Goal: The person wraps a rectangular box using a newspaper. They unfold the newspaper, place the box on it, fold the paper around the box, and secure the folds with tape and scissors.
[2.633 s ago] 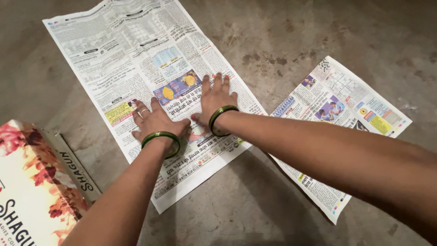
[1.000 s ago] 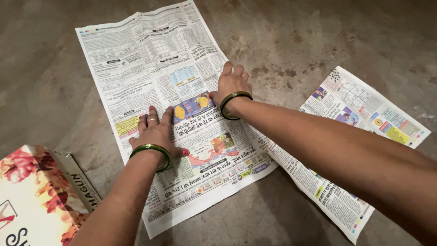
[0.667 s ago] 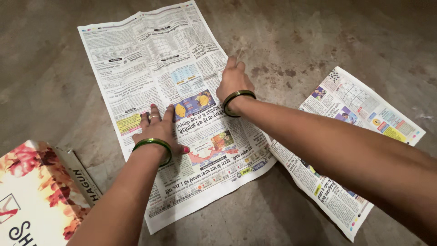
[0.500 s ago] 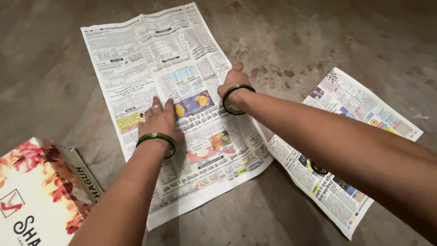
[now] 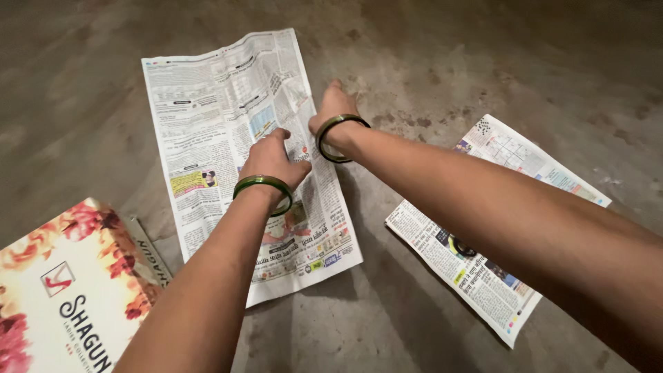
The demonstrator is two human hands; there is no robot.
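A large newspaper sheet [image 5: 207, 138] lies on the grey floor, buckled along a ridge that runs up its right half. My left hand [image 5: 273, 157], with a green bangle at the wrist, is on the middle of the sheet, its fingers bent and closed on the raised paper. My right hand [image 5: 331, 110], also with a green bangle, is at the sheet's right edge, gripping it. The fingertips of both hands are hidden behind the hands.
A second newspaper sheet [image 5: 483, 235] lies flat to the right, partly under my right forearm. A flowered cardboard box [image 5: 62, 290] sits at the lower left, close to the big sheet's left edge. Stained concrete floor [image 5: 449, 62] surrounds everything.
Both hands slid from pressing flat on the sheet up toward its right side. The right edge has been drawn leftward, so the sheet looks narrower and buckled.
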